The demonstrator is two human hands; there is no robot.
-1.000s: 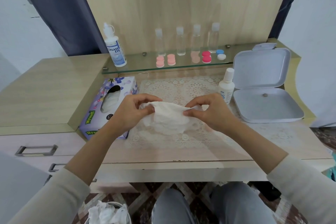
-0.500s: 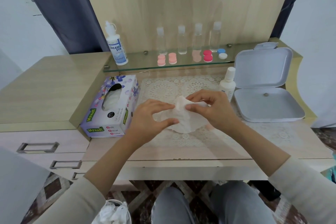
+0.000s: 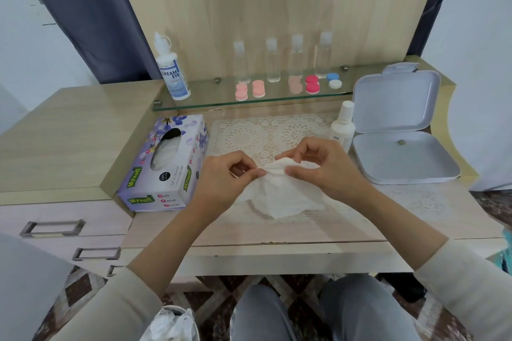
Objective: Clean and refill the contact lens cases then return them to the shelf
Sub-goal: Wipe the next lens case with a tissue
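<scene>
Above the lace mat, left hand point(image 3: 221, 177) and right hand point(image 3: 324, 163) both pinch a crumpled white tissue point(image 3: 279, 194). Beyond them, small pink, red and blue-white round lens cases point(image 3: 312, 83) sit on the glass shelf point(image 3: 210, 99).

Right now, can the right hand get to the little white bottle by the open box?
Probably yes. The small white bottle stands just beyond the right hand with nothing between, but that hand is pinching the tissue.
</scene>
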